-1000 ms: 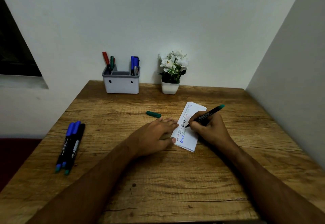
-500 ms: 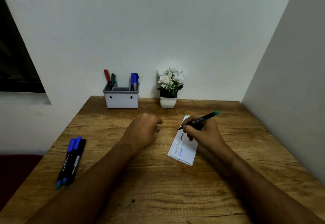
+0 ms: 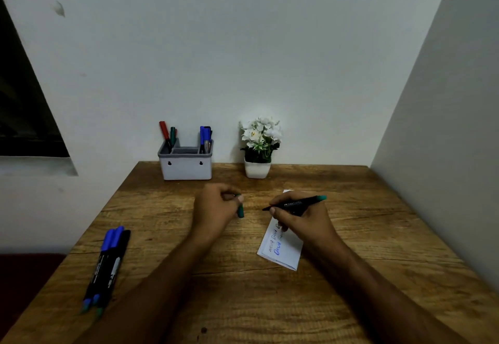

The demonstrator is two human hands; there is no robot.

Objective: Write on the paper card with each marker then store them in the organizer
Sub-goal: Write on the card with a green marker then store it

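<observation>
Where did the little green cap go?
The green cap is in the left hand, pinched in the fingers above the middle of the wooden table, just left of the right hand holding the uncapped marker.

loose markers (image 3: pixel 108 265): 3 | held marker (image 3: pixel 295 203): 1 | cap (image 3: pixel 240 210): 1 | card (image 3: pixel 282 249): 1 | organizer (image 3: pixel 185 167): 1 | plant (image 3: pixel 258 149): 1

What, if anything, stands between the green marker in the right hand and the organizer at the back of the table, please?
Nothing visible does. Bare table lies between the green marker in the right hand and the organizer; the left hand with the cap sits just below that line.
</observation>
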